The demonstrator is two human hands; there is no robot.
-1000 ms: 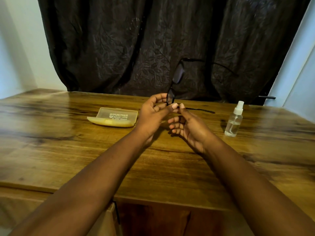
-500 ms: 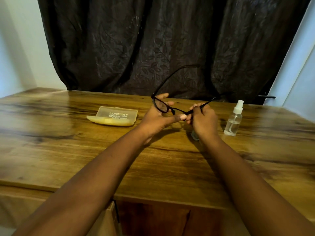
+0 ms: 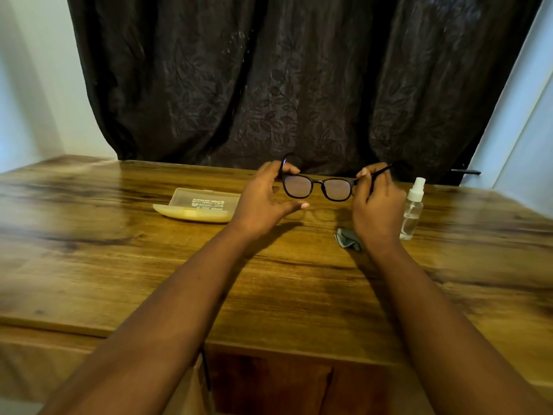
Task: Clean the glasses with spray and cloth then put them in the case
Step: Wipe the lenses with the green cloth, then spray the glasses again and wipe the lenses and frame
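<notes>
— Where are the glasses (image 3: 317, 187)?
— Mid-frame above the bench (image 3: 119, 265), my left hand (image 3: 263, 202) and right hand (image 3: 375, 205) each pinching a temple
— Next?
— Probably the spray bottle (image 3: 414, 208) at right; one hand must let go

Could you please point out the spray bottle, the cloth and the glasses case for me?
spray bottle (image 3: 412, 211): head view, clear body.
cloth (image 3: 346, 238): head view, crumpled middle.
glasses case (image 3: 199, 205): head view, lid.
</notes>
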